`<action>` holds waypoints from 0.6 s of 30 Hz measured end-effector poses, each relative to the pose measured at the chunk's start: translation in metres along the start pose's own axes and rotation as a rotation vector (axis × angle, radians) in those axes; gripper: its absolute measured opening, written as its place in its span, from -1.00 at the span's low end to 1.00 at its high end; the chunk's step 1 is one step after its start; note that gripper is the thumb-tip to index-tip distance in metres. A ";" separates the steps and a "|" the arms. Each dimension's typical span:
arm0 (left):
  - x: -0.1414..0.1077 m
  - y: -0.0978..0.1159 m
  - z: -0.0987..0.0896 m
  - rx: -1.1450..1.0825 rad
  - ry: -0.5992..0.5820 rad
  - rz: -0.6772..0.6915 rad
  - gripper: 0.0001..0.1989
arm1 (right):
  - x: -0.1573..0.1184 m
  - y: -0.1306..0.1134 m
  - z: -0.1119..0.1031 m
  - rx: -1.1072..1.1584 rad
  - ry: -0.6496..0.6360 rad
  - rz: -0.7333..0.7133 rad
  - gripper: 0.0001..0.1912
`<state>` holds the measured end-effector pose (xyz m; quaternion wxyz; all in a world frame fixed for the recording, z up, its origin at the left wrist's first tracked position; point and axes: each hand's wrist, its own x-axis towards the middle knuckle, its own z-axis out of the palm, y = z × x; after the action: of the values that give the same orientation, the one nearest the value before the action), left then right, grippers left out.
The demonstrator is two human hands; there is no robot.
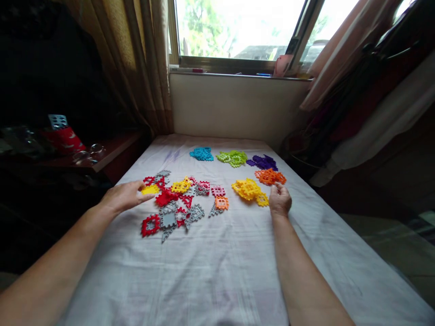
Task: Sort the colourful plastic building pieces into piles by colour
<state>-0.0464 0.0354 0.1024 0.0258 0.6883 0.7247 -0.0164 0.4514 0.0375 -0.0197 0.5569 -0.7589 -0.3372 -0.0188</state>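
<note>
Apparently the left hand [124, 197] pinches a yellow tile [150, 189] between thumb and fingers, at the left edge of the mixed red and grey pieces [166, 198]; it looks light, stiff and hard to break, best taken by its toothed rim. The right hand [280, 199] curls inward just nearer than the orange pile [270, 176]; whether it grips anything, I cannot tell. Farther left, on a dark side table [117, 147], a red cup [70, 140] has a pale blue sheet [58, 121] showing above it.

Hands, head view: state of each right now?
Left hand: closed, holding a yellow piece.
Right hand: fingers curled near the orange pile; whether closed on anything cannot be told.
</note>
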 end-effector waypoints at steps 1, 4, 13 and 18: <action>-0.001 0.018 -0.001 -0.039 0.026 0.054 -0.36 | -0.002 0.002 0.003 0.006 -0.004 0.000 -0.51; -0.002 0.085 0.008 -0.154 0.110 0.284 -0.40 | -0.010 0.005 0.007 0.021 -0.038 -0.015 -0.50; 0.018 0.253 0.069 -0.352 0.119 0.439 -0.49 | -0.011 0.000 0.006 0.035 -0.136 0.018 -0.48; 0.024 0.280 0.080 -0.334 0.088 0.409 -0.45 | -0.011 -0.003 0.007 0.035 -0.157 0.026 -0.48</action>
<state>0.2334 0.0688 0.0246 0.1102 0.8068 0.5636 0.1389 0.4390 0.0382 -0.0246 0.5421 -0.7524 -0.3703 0.0541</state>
